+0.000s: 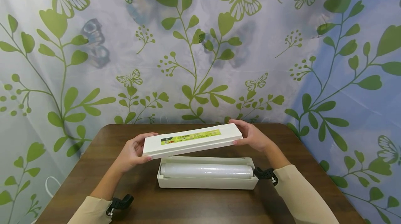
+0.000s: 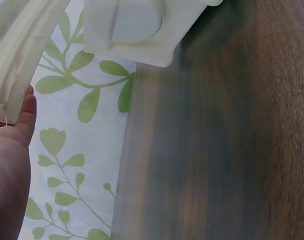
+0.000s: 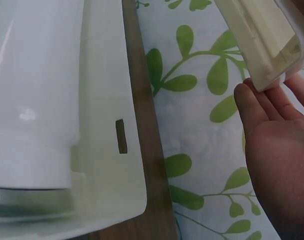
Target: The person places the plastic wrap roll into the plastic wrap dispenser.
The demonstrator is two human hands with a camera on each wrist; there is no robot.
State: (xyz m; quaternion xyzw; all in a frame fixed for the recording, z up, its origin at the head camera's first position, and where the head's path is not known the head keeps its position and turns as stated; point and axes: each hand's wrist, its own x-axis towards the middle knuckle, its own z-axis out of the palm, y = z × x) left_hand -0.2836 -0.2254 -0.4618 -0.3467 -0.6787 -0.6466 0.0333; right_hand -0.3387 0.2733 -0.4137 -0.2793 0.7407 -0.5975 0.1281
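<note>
A long white lid (image 1: 191, 142) with a yellow-green label is held up in the air, its right end higher than its left. My left hand (image 1: 133, 151) grips its left end, thumb at the front edge and fingers behind. At the right end, my right hand (image 1: 252, 135) grips it the same way. Below, apart from the lid, an open white dispenser box (image 1: 206, 183) stands on the table with a roll of clear plastic wrap (image 1: 208, 170) lying inside. The right wrist view shows the lid's hollow underside (image 3: 264, 37) near the fingers and the box's slotted wall (image 3: 109, 100).
The brown wooden table (image 1: 200, 206) carries the box near its middle. Behind it hangs a curtain (image 1: 200, 43) printed with green leaves and butterflies. A black clamp-like wrist mount (image 1: 120, 203) sits at the left sleeve, another mount (image 1: 264, 173) at the right, close to the box's end.
</note>
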